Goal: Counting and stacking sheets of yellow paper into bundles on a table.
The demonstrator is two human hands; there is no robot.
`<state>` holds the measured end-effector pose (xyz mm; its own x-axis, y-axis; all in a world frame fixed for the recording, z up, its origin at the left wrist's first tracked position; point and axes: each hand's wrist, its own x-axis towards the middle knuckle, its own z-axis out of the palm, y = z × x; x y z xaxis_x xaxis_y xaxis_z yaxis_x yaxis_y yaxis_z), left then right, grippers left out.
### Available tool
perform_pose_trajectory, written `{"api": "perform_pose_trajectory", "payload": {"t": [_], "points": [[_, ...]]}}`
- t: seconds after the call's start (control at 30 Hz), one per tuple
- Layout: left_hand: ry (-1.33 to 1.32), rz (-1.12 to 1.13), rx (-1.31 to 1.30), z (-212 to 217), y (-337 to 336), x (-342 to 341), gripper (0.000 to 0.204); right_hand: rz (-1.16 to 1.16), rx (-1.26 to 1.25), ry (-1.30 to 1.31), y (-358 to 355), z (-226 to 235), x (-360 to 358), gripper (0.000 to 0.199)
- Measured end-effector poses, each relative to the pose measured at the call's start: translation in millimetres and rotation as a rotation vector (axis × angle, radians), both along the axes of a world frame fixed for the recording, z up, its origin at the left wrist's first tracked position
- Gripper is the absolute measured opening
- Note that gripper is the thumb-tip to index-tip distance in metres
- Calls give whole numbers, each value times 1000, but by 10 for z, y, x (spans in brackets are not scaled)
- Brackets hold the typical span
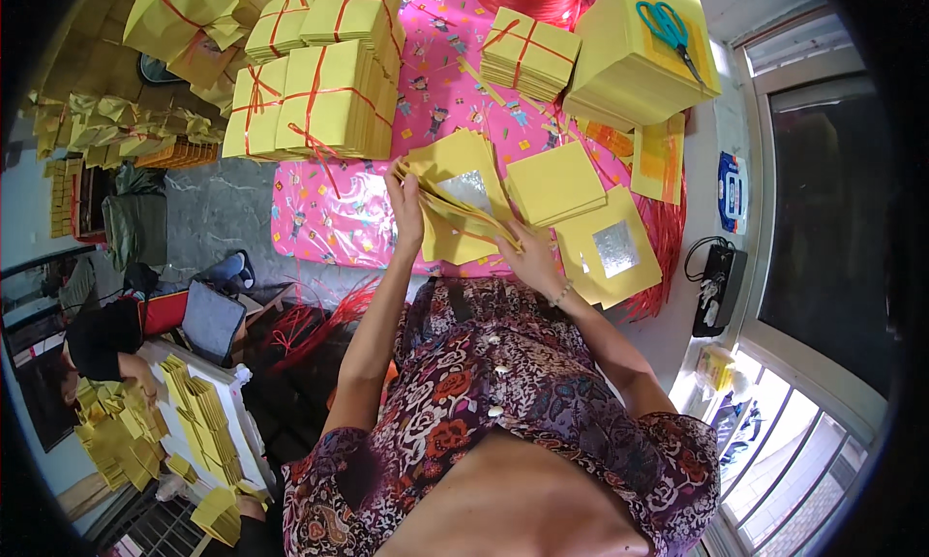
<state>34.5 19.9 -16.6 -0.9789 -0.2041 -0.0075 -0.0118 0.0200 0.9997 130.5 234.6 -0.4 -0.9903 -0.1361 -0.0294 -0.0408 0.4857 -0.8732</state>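
Nearest: patterned floral dress (pixel 503 402) fills the lower middle, with both bare forearms rising from it toward the table
Left hand: left hand (pixel 406 209) grips the left end of a fanned sheaf of yellow papers (pixel 455 194), fingers closed around its edge
Right hand: right hand (pixel 534 257) presses on the sheaf's lower right end, fingers spread flat over the sheets, a thin bracelet at the wrist
Sheaf look: thin square yellow sheets, splayed like a fan, 1 showing a silver foil square at its centre; it is held just above the pink cloth (pixel 329 209), near the table's front edge
Beside it: neat loose stack (pixel 555 182) of the same yellow sheets lies just right of the sheaf; a foil-faced sheet (pixel 610 252) lies below that, hanging over the table's near edge
Behind: 4 tied bundles (pixel 314 97) bound crosswise with red string stand to the rear left; a smaller tied bundle (pixel 530 54) sits rear centre
Far right: tall yellow block (pixel 644 68) with teal scissors (pixel 668 30) on top, close to the table's right edge
Open room: bare pink cloth left of the sheaf, between it and the front left corner
Edges: red string strands (pixel 663 247) trail off the right side; a window frame runs close along the right
Elsewhere: another person (pixel 102 344) at lower left works over yellow stacks (pixel 198 412)
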Motion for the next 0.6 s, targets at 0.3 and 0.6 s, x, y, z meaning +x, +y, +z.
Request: {"api": "perform_pose_trajectory", "payload": {"t": [0.3,0.6], "points": [[-214,164,395,-99,52,301,72,-85,-59,81,-56,251,-27,27],[-471,-124,730,29,-58,337,45,-249,-440,-338,-276,334,-215,41]]}}
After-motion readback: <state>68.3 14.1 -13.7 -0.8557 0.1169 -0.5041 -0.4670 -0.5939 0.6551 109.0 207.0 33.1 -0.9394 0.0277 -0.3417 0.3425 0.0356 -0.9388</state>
